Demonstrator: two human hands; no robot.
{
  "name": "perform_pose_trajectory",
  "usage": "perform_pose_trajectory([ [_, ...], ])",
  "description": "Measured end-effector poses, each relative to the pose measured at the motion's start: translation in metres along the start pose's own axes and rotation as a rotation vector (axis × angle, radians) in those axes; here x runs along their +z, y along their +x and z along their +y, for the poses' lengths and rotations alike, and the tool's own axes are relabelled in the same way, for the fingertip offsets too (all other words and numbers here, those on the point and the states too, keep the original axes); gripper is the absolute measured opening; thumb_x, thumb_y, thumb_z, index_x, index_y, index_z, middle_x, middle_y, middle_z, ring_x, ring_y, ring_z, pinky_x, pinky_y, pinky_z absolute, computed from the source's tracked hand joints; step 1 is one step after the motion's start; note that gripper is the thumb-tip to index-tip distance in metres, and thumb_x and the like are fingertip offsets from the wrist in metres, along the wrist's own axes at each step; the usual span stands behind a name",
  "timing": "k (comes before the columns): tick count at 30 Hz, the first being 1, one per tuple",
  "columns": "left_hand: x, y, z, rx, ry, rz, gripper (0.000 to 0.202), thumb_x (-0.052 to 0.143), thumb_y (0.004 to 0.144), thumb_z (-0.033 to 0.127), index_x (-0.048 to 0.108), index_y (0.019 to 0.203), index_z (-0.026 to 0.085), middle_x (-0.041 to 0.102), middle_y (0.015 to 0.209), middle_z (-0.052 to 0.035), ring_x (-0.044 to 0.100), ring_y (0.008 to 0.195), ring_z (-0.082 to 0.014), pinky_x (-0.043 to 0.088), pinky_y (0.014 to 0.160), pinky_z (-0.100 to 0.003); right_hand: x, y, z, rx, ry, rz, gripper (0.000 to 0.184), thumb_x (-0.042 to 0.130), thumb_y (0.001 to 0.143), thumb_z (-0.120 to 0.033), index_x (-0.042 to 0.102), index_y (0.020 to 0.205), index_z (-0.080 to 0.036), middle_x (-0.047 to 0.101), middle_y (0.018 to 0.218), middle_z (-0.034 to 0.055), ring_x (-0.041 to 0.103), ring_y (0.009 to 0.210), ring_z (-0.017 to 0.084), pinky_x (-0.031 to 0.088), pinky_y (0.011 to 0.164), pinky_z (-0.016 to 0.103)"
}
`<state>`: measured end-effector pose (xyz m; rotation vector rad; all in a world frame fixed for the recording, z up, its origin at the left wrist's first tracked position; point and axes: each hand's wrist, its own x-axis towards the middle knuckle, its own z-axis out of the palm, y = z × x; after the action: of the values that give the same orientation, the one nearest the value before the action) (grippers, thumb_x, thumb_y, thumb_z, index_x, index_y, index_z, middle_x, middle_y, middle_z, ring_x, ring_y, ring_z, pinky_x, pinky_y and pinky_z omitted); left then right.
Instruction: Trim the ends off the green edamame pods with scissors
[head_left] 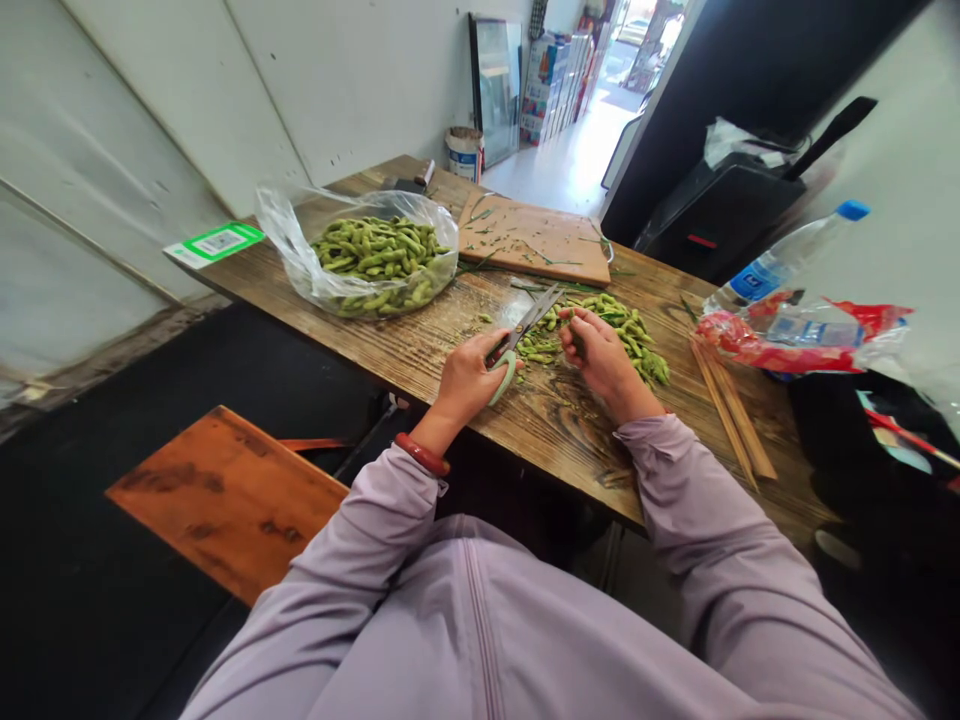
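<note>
My left hand (471, 378) is closed around the pale green handles of a pair of scissors (534, 314), whose blades point up and to the right. Close to the blade tips, my right hand (596, 355) pinches a green soybean pod (568, 316), partly hidden by the fingers. Behind and beside that hand lies a loose pile of green pods (637, 345) on the wooden table, with small clipped bits around it. Further left, a clear plastic bag (281, 235) stands open and holds many more pods (379, 250).
A wooden cutting board (536, 235) with green scraps lies at the back, a knife (427, 172) beyond it. Bamboo sticks (724, 410), a plastic bottle (787, 255) and red packaging (787, 345) are at right. A green QR card (221, 242) sits at the left corner; an orange stool (232, 500) stands below.
</note>
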<state>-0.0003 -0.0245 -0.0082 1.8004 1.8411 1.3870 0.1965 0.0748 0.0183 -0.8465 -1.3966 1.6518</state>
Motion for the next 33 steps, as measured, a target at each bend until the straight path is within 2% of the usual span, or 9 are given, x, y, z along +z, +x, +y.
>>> perform_pose_trajectory([
  [4,-0.001,0.000,0.001,-0.035,0.000,0.087,0.047,0.080,0.080,0.029,0.071,0.124,0.020,0.077,0.112,-0.0084,0.072,0.096,-0.0215,0.056,0.093,-0.034,-0.013,0.004,-0.009,-0.020,0.029,0.080,0.048,0.076,0.074,-0.064,0.051,0.085,-0.024,0.040,0.060,-0.0082,0.031,0.046,0.007,0.019,0.042,0.020],
  [7,-0.002,0.001,0.001,-0.046,-0.003,0.104,0.044,0.078,0.082,0.031,0.071,0.124,0.020,0.077,0.112,-0.0080,0.071,0.094,-0.0205,0.056,0.092,-0.033,-0.030,0.009,-0.015,-0.056,0.013,0.184,0.052,0.074,0.075,-0.068,0.045,0.080,-0.025,0.036,0.057,-0.0088,0.030,0.044,0.007,0.019,0.040,0.021],
  [12,-0.001,0.001,0.000,0.013,-0.002,0.064,0.042,0.075,0.083,0.031,0.072,0.123,0.019,0.077,0.109,-0.0077,0.070,0.091,-0.0197,0.055,0.090,-0.032,-0.047,0.016,-0.015,-0.057,-0.035,0.213,0.044,0.079,0.074,-0.058,0.057,0.089,-0.023,0.036,0.054,-0.0102,0.034,0.043,0.006,0.024,0.040,0.020],
  [17,0.000,0.001,0.000,0.003,-0.014,0.079,0.041,0.076,0.082,0.032,0.072,0.121,0.021,0.077,0.104,-0.0058,0.069,0.088,-0.0193,0.056,0.087,-0.032,-0.040,0.033,0.000,-0.094,-0.223,0.175,0.031,0.072,0.080,-0.049,0.059,0.091,-0.023,0.054,0.067,-0.0046,0.046,0.051,0.009,0.029,0.043,0.022],
  [21,0.000,0.001,-0.001,0.010,-0.014,0.072,0.040,0.075,0.082,0.032,0.072,0.121,0.021,0.077,0.102,-0.0065,0.070,0.089,-0.0205,0.056,0.087,-0.033,-0.029,0.054,0.010,-0.221,-0.642,0.194,0.014,0.062,0.085,-0.034,0.067,0.088,-0.021,0.058,0.066,-0.0017,0.049,0.059,0.014,0.040,0.058,0.028],
  [24,0.000,0.000,-0.002,0.013,-0.012,0.072,0.041,0.075,0.083,0.032,0.072,0.122,0.020,0.077,0.104,-0.0078,0.070,0.090,-0.0209,0.056,0.088,-0.034,-0.022,0.062,0.014,-0.293,-0.984,0.137,0.017,0.064,0.084,-0.027,0.075,0.093,-0.019,0.065,0.072,0.0024,0.056,0.070,0.019,0.044,0.074,0.033],
  [27,0.000,0.000,-0.002,0.014,-0.019,0.069,0.041,0.075,0.083,0.032,0.072,0.122,0.021,0.077,0.107,-0.0076,0.070,0.091,-0.0206,0.056,0.088,-0.033,-0.017,0.063,0.017,-0.309,-1.201,0.075,0.024,0.065,0.085,-0.024,0.078,0.105,-0.021,0.068,0.081,0.0058,0.060,0.080,0.023,0.045,0.079,0.035],
  [30,0.000,0.000,-0.002,0.010,-0.019,0.066,0.041,0.076,0.082,0.032,0.072,0.122,0.021,0.077,0.107,-0.0069,0.070,0.090,-0.0201,0.057,0.087,-0.032,-0.016,0.060,0.020,-0.343,-1.276,0.094,0.023,0.064,0.087,-0.024,0.080,0.103,-0.023,0.070,0.095,0.0089,0.062,0.086,0.024,0.047,0.078,0.035],
  [33,-0.001,0.001,-0.001,0.001,-0.002,0.072,0.040,0.076,0.082,0.032,0.072,0.121,0.022,0.077,0.101,-0.0057,0.070,0.088,-0.0198,0.056,0.085,-0.032,-0.021,0.058,0.019,-0.403,-1.148,0.112,0.014,0.066,0.085,-0.025,0.080,0.089,-0.023,0.071,0.094,0.0077,0.063,0.088,0.024,0.048,0.081,0.037],
])
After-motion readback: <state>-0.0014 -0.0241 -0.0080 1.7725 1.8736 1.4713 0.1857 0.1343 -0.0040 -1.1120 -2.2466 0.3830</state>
